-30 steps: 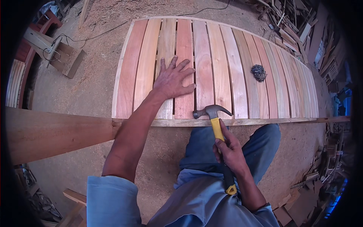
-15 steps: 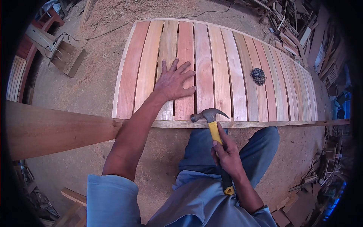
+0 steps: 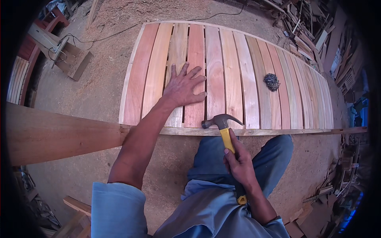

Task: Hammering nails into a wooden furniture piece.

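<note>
Spread flat over the slats near the left end of the wooden panel [image 3: 216,75] is my left hand [image 3: 184,88], its fingers apart and holding nothing. My right hand [image 3: 239,162] grips a claw hammer [image 3: 225,135] by its yellow and black handle. The hammer's steel head lies level with the panel's near edge rail [image 3: 278,132], its claw pointing right; whether it touches the wood I cannot tell. A dark heap of nails [image 3: 272,82] rests on the slats to the right of my hands.
A thick wooden beam [image 3: 63,137] runs in from the left to the panel's near corner. Scrap wood [image 3: 313,43] is piled at the far right. A wooden stand [image 3: 73,59] with a cable [image 3: 105,38] sits at the left, on a floor strewn with shavings [image 3: 119,18].
The view has shifted very slightly. My left hand stays flat on the slats, and the hammer in my right hand has hardly moved.
</note>
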A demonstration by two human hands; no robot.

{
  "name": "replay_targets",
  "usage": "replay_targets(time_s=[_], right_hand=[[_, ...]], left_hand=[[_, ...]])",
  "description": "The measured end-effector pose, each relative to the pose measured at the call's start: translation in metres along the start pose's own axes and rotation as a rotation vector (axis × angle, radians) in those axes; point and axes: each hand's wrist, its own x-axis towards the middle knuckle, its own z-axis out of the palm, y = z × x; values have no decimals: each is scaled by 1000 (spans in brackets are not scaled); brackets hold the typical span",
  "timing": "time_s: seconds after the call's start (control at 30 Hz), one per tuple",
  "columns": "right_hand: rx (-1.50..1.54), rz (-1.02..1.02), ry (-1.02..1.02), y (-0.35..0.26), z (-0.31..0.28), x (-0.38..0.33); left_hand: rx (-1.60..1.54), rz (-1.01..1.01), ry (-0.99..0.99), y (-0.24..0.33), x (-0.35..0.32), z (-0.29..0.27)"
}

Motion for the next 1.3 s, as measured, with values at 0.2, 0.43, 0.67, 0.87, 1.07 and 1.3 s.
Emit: replay_targets(time_s=[0.2, 0.43, 0.67, 0.87, 1.07, 1.3], right_hand=[[-341, -755, 340, -59, -2, -8], [-744, -566, 92, -9, 23, 22], [-631, -719, 155, -12, 16, 10], [-491, -647, 156, -25, 21, 22], [-651, -401, -28, -1, 1, 31], [-295, -503, 316, 46, -112, -53]], left_hand=[[4, 4, -6, -3, -1, -1], [-25, 11, 11, -1, -2, 5], [5, 21, 33, 1, 2, 1], [-6, 4, 20, -5, -4, -2], [15, 26, 10, 6, 9, -2], [-31, -43, 2, 4, -8, -6]])
